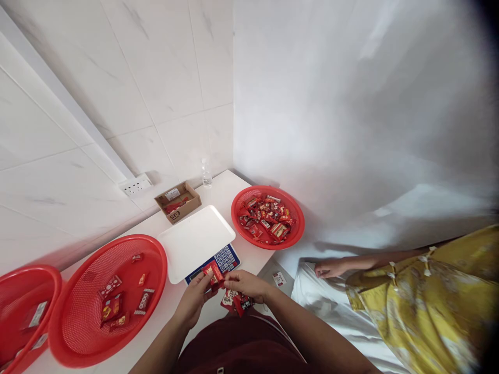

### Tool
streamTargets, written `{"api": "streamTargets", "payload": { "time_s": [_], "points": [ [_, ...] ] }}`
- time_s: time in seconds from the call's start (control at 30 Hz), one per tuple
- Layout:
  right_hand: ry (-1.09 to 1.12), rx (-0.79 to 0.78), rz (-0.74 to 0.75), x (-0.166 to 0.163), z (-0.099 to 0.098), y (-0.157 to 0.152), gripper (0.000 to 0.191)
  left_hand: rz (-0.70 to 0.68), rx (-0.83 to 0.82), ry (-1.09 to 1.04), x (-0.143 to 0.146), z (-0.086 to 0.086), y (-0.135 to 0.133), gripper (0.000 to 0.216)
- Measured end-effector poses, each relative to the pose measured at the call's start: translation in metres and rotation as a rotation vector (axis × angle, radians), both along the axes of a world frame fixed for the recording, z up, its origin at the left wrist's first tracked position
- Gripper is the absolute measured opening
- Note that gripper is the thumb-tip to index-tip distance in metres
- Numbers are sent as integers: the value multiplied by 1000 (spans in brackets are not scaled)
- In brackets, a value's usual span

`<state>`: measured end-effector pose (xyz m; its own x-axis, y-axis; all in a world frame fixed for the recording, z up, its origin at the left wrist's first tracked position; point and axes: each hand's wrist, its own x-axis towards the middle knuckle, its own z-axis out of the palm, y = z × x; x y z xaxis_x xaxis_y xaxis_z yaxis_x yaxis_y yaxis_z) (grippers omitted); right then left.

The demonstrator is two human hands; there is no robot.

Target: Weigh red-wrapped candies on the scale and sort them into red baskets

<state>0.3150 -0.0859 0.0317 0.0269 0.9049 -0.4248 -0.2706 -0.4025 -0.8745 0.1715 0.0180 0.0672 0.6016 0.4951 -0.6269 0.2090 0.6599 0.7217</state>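
Note:
My left hand and my right hand meet over the table's near edge. Both pinch one small red candy packet between their fingertips. Just below my right hand lie a few more red packets. Behind the packet is a scale with a white weighing tray and a blue keypad. A red basket full of red wrapped candies sits at the right. Another red basket at the left holds several packets.
A third red basket at the far left edge holds a few packets. A small open cardboard box, a clear bottle and a wall socket stand at the back. Another person in a yellow garment rests a hand on white cloth at the right.

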Motion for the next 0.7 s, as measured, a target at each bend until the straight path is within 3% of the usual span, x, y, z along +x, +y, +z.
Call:
{"api": "streamTargets", "payload": {
  "time_s": [0.1, 0.2, 0.33, 0.47, 0.7],
  "points": [
    [-19, -7, -49, 1, 3, 0, 39, 141, -45, -22, -3, -5, 5, 27],
    [36, -24, -154, 1, 5, 0, 40, 167, -51, -7, -7, -7, 7, 29],
    [99, -29, -303, -1, 7, 6, 43, 32, -69, 35, -8, -3, -2, 33],
    [52, 6, -360, -3, 8, 13, 39, -124, -75, 45, -3, 4, -17, 45],
    [-159, 66, -348, -7, 11, 13, 31, -169, -19, 36, 2, 0, -28, 51]
  ]
}}
